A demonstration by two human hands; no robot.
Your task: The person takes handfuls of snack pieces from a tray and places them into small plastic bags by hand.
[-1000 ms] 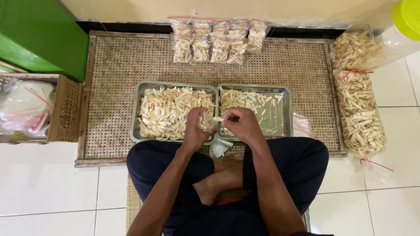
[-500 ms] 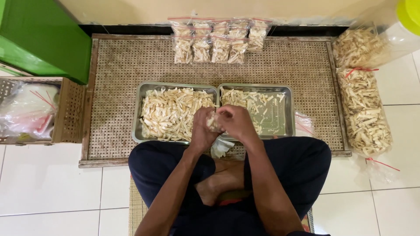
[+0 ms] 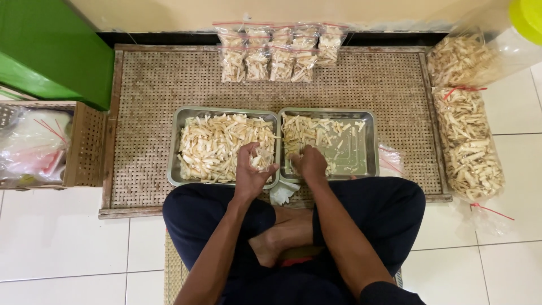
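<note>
at frame centre the left hand [image 3: 251,169] grips a small clear bag [image 3: 261,160] of pale sticks, while the right hand [image 3: 309,164], fingers curled closed, rests just right on the half-empty steel tray [image 3: 370,144].

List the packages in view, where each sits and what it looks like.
Small packets: row at the mat's far edge, clear bags of pale sticks, red seals.
Large bags: right of the mat, long clear sacks of the same sticks, red ties.
Crumpled bags: in the woven box at left, clear with red strips.
No labels, signs or screens show.

Two trays [image 3: 183,169] side by side on mat [image 3: 395,85]; small bags [image 3: 276,53] behind.
</note>
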